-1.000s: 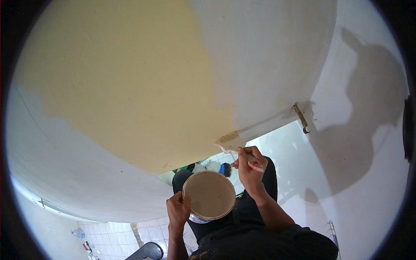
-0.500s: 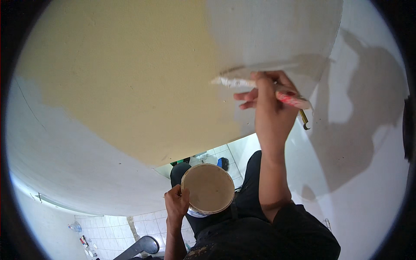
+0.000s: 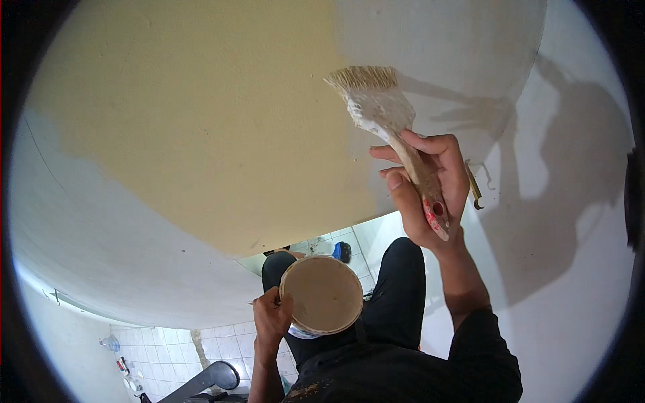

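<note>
My right hand [image 3: 424, 195] is raised and grips the wooden handle of a wide paintbrush [image 3: 383, 114], whose pale bristles point up against the wall at the edge between the cream-yellow painted area [image 3: 201, 127] and the unpainted white wall [image 3: 443, 40]. My left hand [image 3: 270, 321] is lower, near my body, holding a round container of cream paint [image 3: 322, 294] by its rim. My legs in dark trousers show below the container.
A small metal hook [image 3: 474, 189] sticks out of the white wall just right of my raised hand. Far below lies a white tiled floor [image 3: 168, 342] with small items, a dark curved bar [image 3: 201, 381] and a blue object [image 3: 342, 251].
My right hand rose from beside the paint container up to the wall, carrying the brush higher and turning its bristles upward. My left hand kept the container nearly still.
</note>
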The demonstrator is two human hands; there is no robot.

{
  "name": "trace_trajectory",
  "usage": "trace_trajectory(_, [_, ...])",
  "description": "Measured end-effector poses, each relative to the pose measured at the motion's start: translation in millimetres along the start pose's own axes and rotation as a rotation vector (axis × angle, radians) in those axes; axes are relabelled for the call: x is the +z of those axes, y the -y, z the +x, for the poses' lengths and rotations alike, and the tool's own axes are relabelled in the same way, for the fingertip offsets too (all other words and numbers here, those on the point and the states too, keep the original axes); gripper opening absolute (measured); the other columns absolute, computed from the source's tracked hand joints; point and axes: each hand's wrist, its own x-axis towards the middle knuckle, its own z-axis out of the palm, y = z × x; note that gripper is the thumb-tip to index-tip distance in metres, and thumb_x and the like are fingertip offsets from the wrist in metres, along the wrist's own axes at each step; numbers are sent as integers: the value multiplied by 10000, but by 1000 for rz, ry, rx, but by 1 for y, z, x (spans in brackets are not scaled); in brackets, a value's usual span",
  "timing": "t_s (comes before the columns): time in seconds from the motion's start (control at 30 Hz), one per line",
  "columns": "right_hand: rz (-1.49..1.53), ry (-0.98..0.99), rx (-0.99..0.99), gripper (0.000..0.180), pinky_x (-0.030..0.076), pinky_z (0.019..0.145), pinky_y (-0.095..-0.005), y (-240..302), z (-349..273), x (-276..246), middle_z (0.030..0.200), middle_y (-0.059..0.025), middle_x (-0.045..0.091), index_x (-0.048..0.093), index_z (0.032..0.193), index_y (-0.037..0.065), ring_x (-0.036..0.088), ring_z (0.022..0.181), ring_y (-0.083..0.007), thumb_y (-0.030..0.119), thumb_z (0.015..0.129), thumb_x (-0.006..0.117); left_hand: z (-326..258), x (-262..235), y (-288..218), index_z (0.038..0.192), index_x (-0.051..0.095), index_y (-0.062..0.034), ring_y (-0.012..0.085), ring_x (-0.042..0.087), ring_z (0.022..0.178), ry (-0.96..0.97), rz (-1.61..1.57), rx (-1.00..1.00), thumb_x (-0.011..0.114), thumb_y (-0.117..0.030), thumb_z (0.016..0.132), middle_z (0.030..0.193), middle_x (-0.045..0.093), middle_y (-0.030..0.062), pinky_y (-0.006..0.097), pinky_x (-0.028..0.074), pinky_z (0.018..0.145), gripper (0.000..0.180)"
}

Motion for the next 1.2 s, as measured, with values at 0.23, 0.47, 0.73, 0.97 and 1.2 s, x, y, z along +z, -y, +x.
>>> trace_trajectory(0.23, [-694,238,-560,238,535,563,-302,10,51,-30,782,-36,595,674,913,28,577,683,-156,114,754,829,0,1,5,654,484,53,126,365,514,-9,25,23,614,-142,853,524,413,157,389,320,462,308])
trace_trajectory(0.47, [-1172,573,-983,184,483,522,-234,6,37,-35,675,-20,529,673,887,-36,540,637,-139,138,922,719,-2,1,-7,653,491,52,125,363,509,-16,28,18,610,-114,842,524,423,156,386,319,458,279])
trace_trajectory(0.73, [-874,830,-748,148,595,546,-270,0,-11,-37,777,-92,680,657,919,2,686,714,-181,124,870,726,-2,4,3,654,494,54,126,372,507,-23,25,24,617,-128,843,524,436,158,385,321,457,290])
trace_trajectory(0.97, [-559,1072,-465,123,622,578,-339,-22,16,-42,728,-104,688,621,840,44,738,688,-215,124,870,708,-1,5,-9,656,491,61,119,369,526,-19,40,34,619,-146,849,531,427,155,380,327,463,312])
trace_trajectory(1.2, [-875,1014,-824,126,561,522,-277,14,83,-54,743,-69,669,685,833,31,675,659,-159,129,839,765,0,7,-2,659,487,62,124,361,533,-18,37,9,623,-147,851,535,409,162,385,329,469,315])
